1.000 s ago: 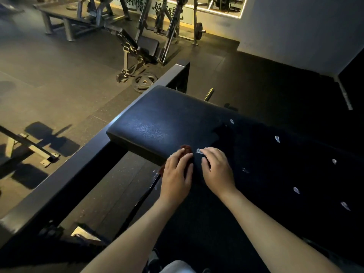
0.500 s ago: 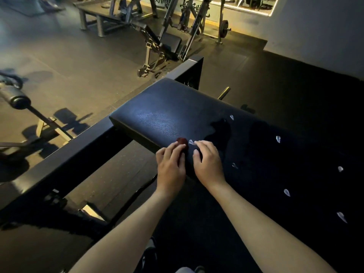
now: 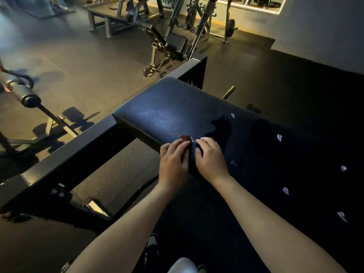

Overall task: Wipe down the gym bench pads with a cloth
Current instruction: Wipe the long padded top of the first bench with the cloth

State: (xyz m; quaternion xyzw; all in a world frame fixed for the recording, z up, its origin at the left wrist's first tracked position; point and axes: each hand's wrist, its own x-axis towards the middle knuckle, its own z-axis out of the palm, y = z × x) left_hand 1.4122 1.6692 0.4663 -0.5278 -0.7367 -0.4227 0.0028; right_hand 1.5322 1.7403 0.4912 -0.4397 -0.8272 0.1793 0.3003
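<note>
Both hands press at the near edge of the bench pad (image 3: 169, 115).

The left hand (image 3: 173, 160) and right hand (image 3: 210, 160) lie side by side, fingers together and flat; a dark cloth (image 3: 221, 128) lies just beyond the right hand.

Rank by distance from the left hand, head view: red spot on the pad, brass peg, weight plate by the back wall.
From the left hand:
1. Red spot, on the pad at the fingertips.
2. Brass peg, beyond the pad's far edge, to the right.
3. Weight plate, far back by the wall.
</note>
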